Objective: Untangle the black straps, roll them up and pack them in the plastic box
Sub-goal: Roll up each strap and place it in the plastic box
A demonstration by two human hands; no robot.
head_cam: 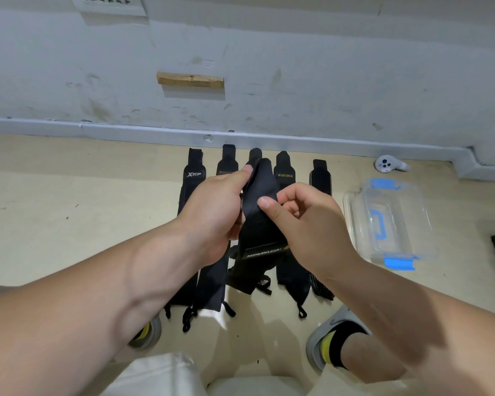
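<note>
The black strap (259,221) is being pinched by fingers (269,205) of the left hand (212,215) and right hand (309,224); a loosening pinch risks it being dropped and tangled again.

The left forearm (92,304) and right forearm (412,318) are shown bare. Grey slip-on shoes are worn, the left shoe (152,334) partly hidden, the right shoe (325,324) marked with a white curved logo, over a black sock (344,342) banded in yellow. Pale cloth (160,375) is seen covering the legs.
</note>
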